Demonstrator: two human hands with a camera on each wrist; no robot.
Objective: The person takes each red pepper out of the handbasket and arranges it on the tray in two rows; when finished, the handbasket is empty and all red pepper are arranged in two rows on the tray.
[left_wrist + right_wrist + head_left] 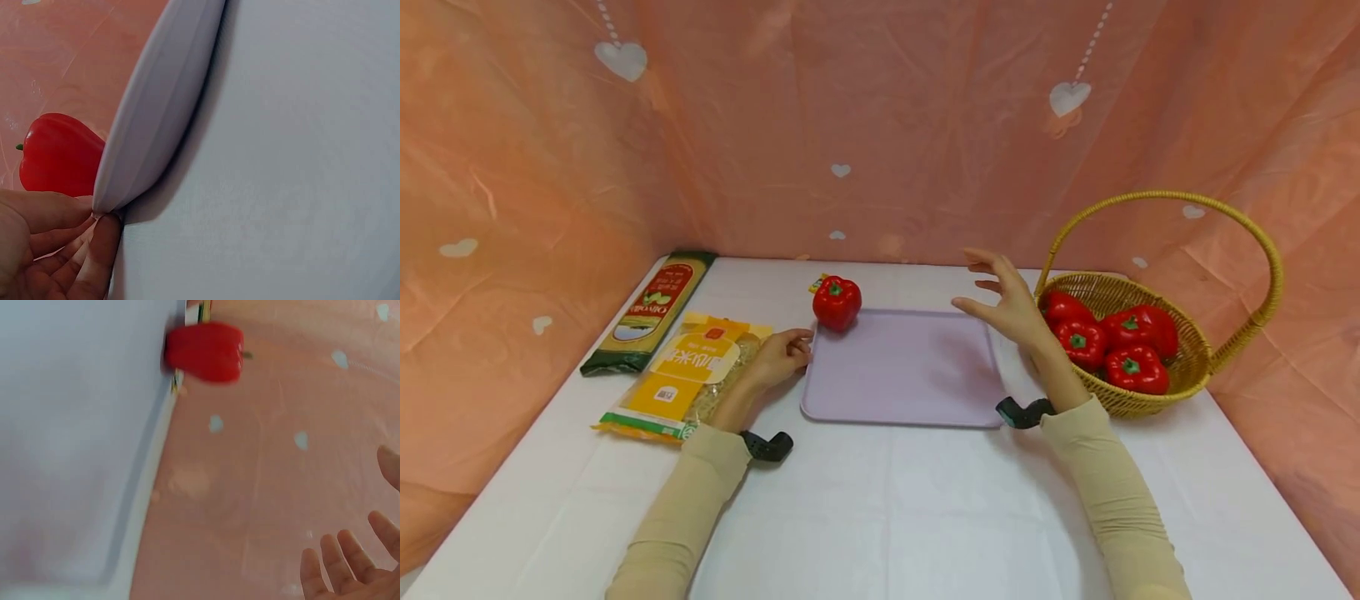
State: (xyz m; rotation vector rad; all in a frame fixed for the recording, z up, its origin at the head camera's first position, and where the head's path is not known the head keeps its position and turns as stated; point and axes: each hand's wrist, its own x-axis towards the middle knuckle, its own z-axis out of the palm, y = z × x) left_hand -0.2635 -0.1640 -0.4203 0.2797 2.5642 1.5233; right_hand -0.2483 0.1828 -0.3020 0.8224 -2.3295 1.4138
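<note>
A pale purple tray [904, 367] lies on the white table. My left hand [782, 358] pinches its left rim between thumb and fingers; the left wrist view shows the grip on the tray edge [153, 94] up close. One red bell pepper [837, 303] stands upright at the tray's far left corner, its green stem on top. My right hand [1002, 300] hovers over the tray's far right corner with fingers spread and nothing in them. To its right, a wicker basket [1180, 400] holds several red bell peppers [1137, 370].
Left of my left hand lies a yellow bag of grain [681, 375], with a green and gold package [651, 312] behind it. A small yellow item [817, 283] shows partly behind the lone pepper. The basket's tall handle [1165, 196] arches up. A pink curtain [917, 150] closes off the back.
</note>
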